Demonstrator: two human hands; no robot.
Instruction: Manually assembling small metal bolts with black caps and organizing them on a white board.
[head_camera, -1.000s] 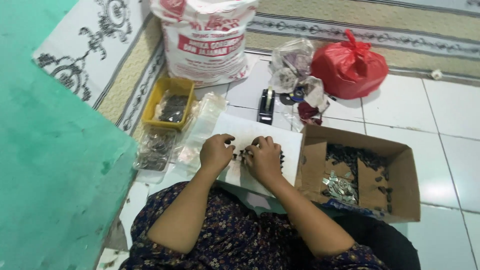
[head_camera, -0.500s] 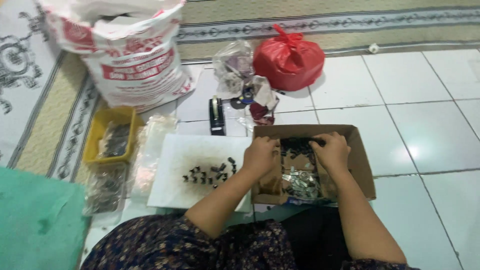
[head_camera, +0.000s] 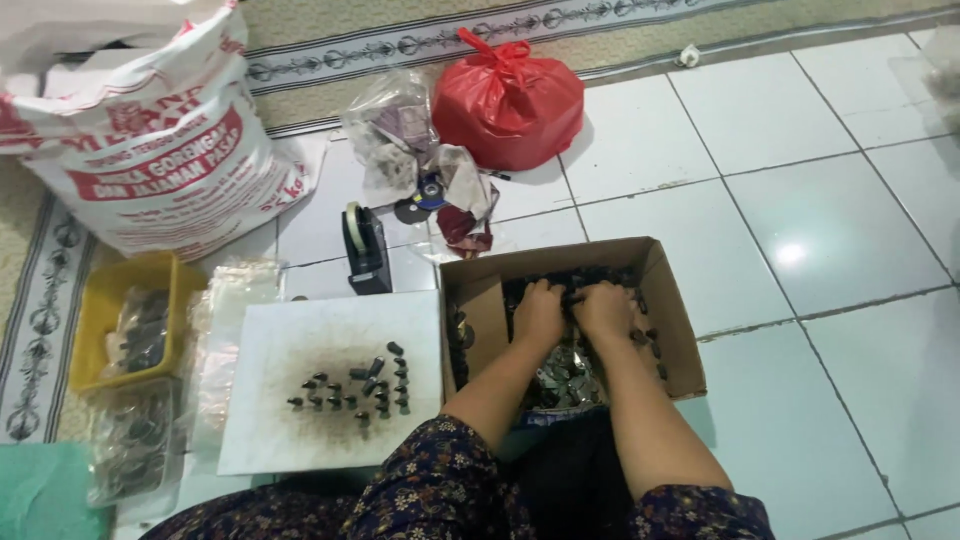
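Head view: the left hand (head_camera: 538, 312) and right hand (head_camera: 604, 308) are side by side, buried in small dark metal pieces (head_camera: 580, 282) inside the open brown cardboard box (head_camera: 668, 330). Fingers curl downward; whether they grip anything cannot be told. At nine o'clock of the box lies a white smudged board (head_camera: 300, 340) carrying rows of small dark pieces (head_camera: 362, 390).

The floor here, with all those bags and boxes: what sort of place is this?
Probably a home floor used for small piecework. A person sits on white tiles beside a patterned rug, both hands in a cardboard box of small dark parts, with more set out on a white board.
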